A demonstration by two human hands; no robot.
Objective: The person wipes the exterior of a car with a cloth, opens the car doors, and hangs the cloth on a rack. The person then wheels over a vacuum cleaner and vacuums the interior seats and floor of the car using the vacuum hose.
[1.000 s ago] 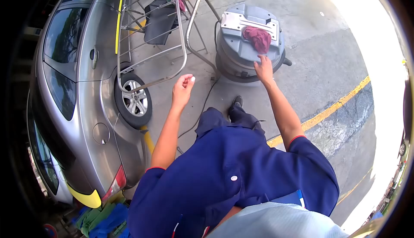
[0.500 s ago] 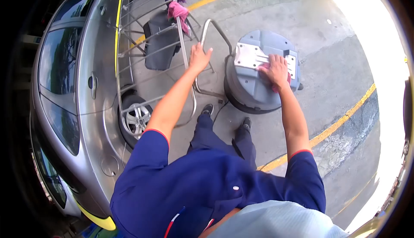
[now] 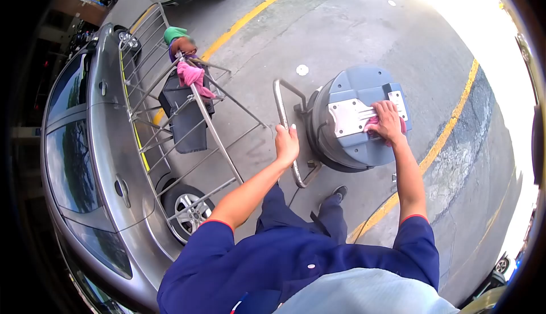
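A round grey-blue drum machine point(image 3: 355, 81), which looks like a wet/dry vacuum, stands in front of me with a pale metal plate point(image 3: 344, 119) on its lid. My left hand point(image 3: 287, 144) is closed around its bent metal tube handle point(image 3: 280, 100). On the lid, my right hand point(image 3: 387, 122) presses down beside the plate with its fingers curled over a reddish-pink cloth point(image 3: 403, 125). Most of that cloth is hidden under the palm.
A metal rail rack point(image 3: 219, 143) stands left along a silver-grey car point(image 3: 108, 160), with a pink cloth point(image 3: 190, 74) and green cloth point(image 3: 175, 33) hung on it. A dark bin-like item point(image 3: 187, 126) is behind the bars. A cable point(image 3: 364, 228) crosses the yellow floor line point(image 3: 381, 214).
The view has turned, and the rack sits further left in it. The machine's handle no longer overlaps the rack. Both hands stay on the machine; the right still has the cloth.
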